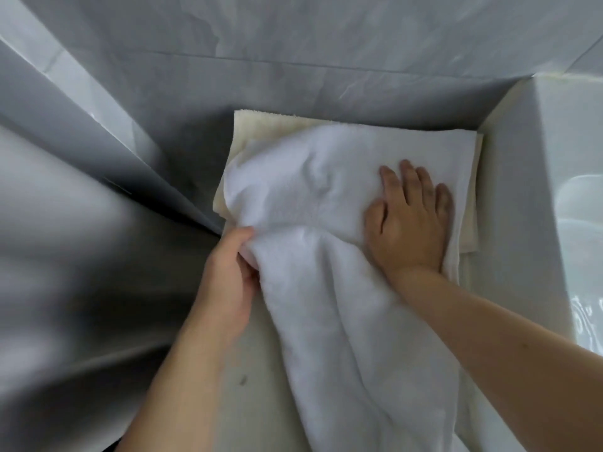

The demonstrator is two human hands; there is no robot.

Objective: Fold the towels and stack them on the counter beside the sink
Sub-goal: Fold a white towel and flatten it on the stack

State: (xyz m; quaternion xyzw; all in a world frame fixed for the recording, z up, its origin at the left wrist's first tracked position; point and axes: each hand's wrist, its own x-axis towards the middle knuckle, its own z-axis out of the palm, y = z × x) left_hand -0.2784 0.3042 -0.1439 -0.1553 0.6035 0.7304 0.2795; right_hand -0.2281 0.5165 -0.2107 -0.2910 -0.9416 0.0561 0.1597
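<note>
A white towel (313,197) lies spread over a folded cream towel (257,125) on the pale counter (254,370), and its near end trails toward me off the bottom of the view. My left hand (231,272) grips the white towel's left edge, fingers curled round a bunched fold. My right hand (411,220) presses flat on the towel's right part, fingers straight and spread. Only the cream towel's back, left and right borders show from under the white one.
A white sink basin (577,223) stands to the right of the counter, its wall rising beside the towels. Grey marbled wall tiles (293,60) close off the back. A slanted grey panel (81,141) borders the left side.
</note>
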